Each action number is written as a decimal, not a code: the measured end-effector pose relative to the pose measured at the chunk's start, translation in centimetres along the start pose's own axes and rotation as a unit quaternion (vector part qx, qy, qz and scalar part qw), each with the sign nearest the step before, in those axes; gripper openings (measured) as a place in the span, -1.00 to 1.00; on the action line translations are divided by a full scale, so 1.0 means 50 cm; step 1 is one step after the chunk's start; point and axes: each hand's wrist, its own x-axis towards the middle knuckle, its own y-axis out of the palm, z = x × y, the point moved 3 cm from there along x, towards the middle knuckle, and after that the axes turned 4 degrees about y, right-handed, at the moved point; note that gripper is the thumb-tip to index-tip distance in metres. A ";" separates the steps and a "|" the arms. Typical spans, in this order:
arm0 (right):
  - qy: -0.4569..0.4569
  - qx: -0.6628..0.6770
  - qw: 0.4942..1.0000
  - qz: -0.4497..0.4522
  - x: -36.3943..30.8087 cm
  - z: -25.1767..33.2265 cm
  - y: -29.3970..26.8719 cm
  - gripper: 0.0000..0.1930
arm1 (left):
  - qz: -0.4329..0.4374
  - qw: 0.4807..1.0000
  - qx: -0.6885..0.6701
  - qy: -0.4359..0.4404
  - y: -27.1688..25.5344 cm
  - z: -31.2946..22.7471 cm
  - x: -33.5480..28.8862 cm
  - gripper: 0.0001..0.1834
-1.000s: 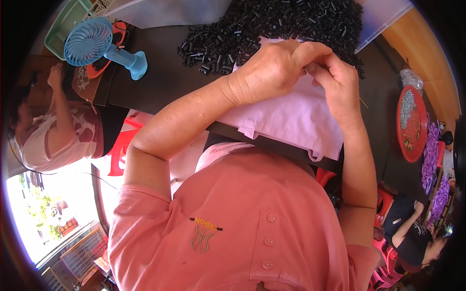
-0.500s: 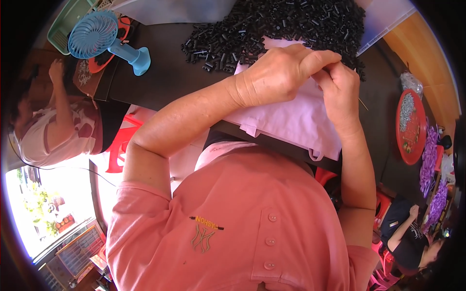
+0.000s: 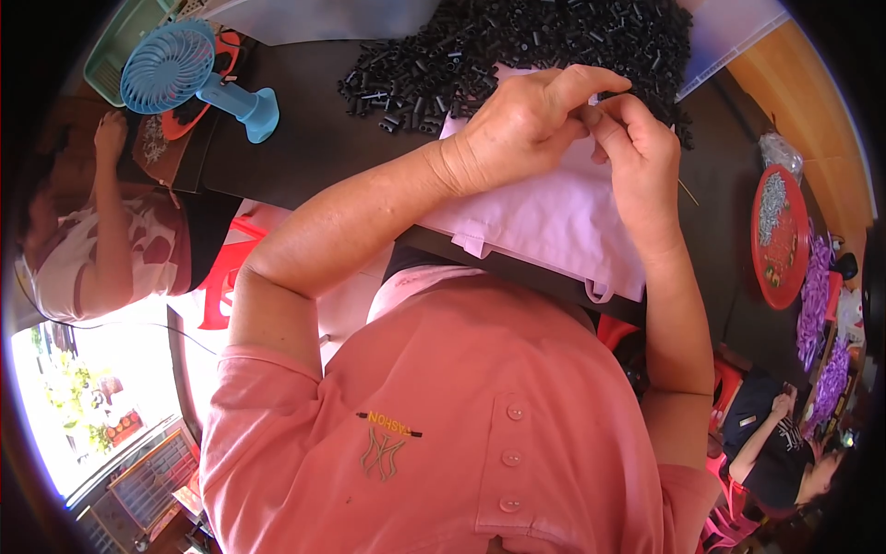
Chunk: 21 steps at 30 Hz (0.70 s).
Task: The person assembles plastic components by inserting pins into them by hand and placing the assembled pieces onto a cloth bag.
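Above a pink cloth bag [image 3: 544,217] on the dark table, my two hands meet at the fingertips. My left hand [image 3: 526,125] is closed, thumb and fingers pressed together. Fingers bent into a pinch, my right hand [image 3: 641,152] faces it. Whatever small piece they hold is mostly covered by the fingers, and I cannot make it out. Just beyond the hands spreads a large pile of short black tubular pieces [image 3: 517,46], partly lying on the bag. A thin yellowish stick [image 3: 688,192] shows beside my right hand; whether it is held is unclear.
A blue fan [image 3: 249,109] stands at the left by a green basket [image 3: 106,65]. At the right are a red tray [image 3: 783,268] of small silvery pieces and purple strips [image 3: 814,305]. Translucent bins flank the pile. Other people sit at left [image 3: 111,231] and lower right [image 3: 771,443].
My fingers have shifted: the left index finger has lifted a little and a small gap has opened between the hands. At lower right, the other person's hands have come together.
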 end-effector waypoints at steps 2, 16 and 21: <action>0.109 0.108 0.988 0.016 0.002 -0.009 0.002 -0.86 | -0.007 1.000 -0.002 -0.003 -0.003 0.004 0.001 -0.38; 0.228 0.189 0.951 0.091 0.008 -0.011 0.000 -0.77 | -0.008 0.994 0.080 0.068 0.000 0.007 0.003 -0.47; 0.222 0.174 0.956 0.082 0.012 -0.020 -0.005 -0.80 | -0.017 0.999 0.047 0.006 0.001 0.010 0.001 -0.55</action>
